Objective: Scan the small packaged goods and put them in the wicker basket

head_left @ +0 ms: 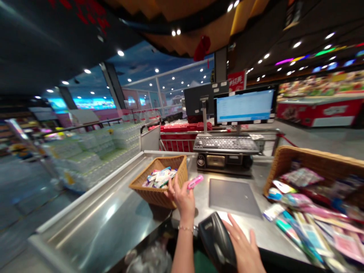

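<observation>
By the left basket (pixel 152 196), seemingly set for easy reach, the pink tube (pixel 195 182) was seen at the thumb of the left hand (pixel 180 195), whether clamped could not be told, while the fingers of the right hand (pixel 241 244) were spread beside the scanner (pixel 216 240).

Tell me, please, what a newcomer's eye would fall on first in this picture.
The brightly lit monitor above the keyboard, right of centre, would probably draw the eye first. Next might come the pink item beside the left hand, which is at the small wicker basket. At the right edge, the larger wicker basket stands out, with colourful packages in and before it.
</observation>
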The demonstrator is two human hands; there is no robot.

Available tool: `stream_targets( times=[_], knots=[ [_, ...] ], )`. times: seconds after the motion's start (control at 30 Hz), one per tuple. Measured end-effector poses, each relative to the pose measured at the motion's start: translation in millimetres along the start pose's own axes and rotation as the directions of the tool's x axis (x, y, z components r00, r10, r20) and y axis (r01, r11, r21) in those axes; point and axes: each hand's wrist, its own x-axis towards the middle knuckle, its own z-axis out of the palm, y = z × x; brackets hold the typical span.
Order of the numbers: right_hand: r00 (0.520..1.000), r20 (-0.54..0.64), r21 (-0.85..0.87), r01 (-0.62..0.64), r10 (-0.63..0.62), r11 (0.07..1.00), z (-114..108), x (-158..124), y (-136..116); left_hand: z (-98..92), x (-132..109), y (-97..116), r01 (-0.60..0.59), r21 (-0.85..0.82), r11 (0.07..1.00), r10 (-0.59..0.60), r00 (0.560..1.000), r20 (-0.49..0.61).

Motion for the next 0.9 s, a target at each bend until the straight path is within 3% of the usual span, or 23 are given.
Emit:
stream_targets(
  times=[0.37,0.9],
  knots=[
    [0.999,-0.045,0.041,0.011,-0.009,0.999,1,5,-11,-7.5,7,-12,0.021,0.025,0.999,-0.02,1.0,-0.02],
    [0.998,0.004,-0.025,0.058,-0.058,0.998,18,10,-15,-17.0,19,-29,0.021,0.044,0.999,-0.018,0.997,-0.072]
  ],
)
